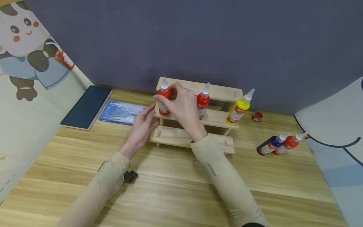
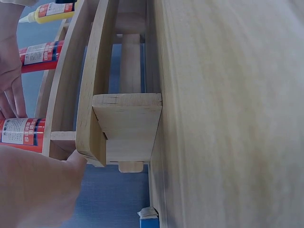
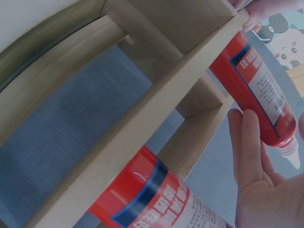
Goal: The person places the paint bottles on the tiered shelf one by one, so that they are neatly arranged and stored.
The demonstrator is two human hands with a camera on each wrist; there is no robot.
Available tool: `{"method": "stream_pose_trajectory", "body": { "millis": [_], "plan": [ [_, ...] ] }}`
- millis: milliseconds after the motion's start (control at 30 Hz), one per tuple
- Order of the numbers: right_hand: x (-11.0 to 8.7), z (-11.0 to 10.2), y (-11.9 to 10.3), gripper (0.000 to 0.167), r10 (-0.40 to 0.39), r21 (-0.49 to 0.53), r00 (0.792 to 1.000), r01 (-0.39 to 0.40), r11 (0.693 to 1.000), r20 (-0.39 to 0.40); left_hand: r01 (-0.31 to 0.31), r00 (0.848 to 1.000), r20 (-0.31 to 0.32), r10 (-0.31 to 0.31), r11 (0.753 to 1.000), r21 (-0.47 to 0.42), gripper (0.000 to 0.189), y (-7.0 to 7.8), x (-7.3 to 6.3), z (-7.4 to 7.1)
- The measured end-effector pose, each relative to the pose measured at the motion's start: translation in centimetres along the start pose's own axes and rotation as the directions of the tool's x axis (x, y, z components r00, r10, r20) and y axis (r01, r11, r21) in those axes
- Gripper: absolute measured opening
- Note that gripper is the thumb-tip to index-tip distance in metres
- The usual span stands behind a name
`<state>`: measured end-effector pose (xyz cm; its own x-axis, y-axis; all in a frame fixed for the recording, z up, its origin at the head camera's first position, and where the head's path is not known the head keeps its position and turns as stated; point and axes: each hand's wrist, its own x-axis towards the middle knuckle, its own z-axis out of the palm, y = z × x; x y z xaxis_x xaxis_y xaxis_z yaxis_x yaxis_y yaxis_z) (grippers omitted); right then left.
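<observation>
1. Your right hand (image 1: pixel 181 105) is over the middle step of the wooden tiered rack (image 1: pixel 195 138). Its fingers curl around the red bottle (image 1: pixel 164 101) at the left end of that step, thumb in front.
2. That red bottle stands upright with its white nozzle up, at about 10 o'clock from the rack's centre.
3. Your left hand (image 1: pixel 143 124) has relaxed, fairly straight fingers. The fingertips touch the rack's left end, near the edge of the middle step, and grasp nothing.
4. A second red bottle (image 1: pixel 202 102) stands upright on the same step, just at 3 o'clock of your right hand.
5. A yellow bottle (image 1: pixel 239 110) leans at the step's right end, nozzle tipped toward 1 o'clock.
6. On the table (image 1: pixel 175 192), at 3 o'clock of the rack, a blue bottle (image 1: pixel 269 145) and an orange-red bottle (image 1: pixel 287 143) lie side by side, touching.
7. A small red cap (image 1: pixel 257 116) sits near the back wall.
8. At 9 o'clock of the rack lie a picture card (image 1: pixel 120 113) and a dark notebook (image 1: pixel 86 107).
</observation>
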<state>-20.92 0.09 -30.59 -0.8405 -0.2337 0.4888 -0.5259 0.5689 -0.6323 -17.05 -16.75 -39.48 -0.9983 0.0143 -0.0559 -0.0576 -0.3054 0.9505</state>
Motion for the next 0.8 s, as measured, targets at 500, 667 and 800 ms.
{"method": "stream_pose_trajectory", "body": {
  "millis": [500, 667, 800],
  "plan": [
    [-1.4, -1.9, -0.4, 0.048, 0.038, 0.094, 0.999, -0.040, 0.995, 0.018, 0.008, 1.000, 0.008, -0.008, 0.999, -0.038, 0.052, 0.0, 0.1, 0.4],
    [-2.7, -3.0, -0.5, 0.049, 0.067, 0.117, 0.998, -0.068, 0.991, 0.012, 0.012, 1.000, 0.014, -0.011, 1.000, -0.027, 0.052, 0.1, 0.0, 0.3],
    [-4.0, -4.1, -0.6, 0.047, 0.086, 0.136, 0.996, -0.086, 0.987, 0.001, 0.020, 1.000, 0.011, -0.020, 1.000, -0.009, 0.052, 0.1, -0.1, 0.1]
  ]
}}
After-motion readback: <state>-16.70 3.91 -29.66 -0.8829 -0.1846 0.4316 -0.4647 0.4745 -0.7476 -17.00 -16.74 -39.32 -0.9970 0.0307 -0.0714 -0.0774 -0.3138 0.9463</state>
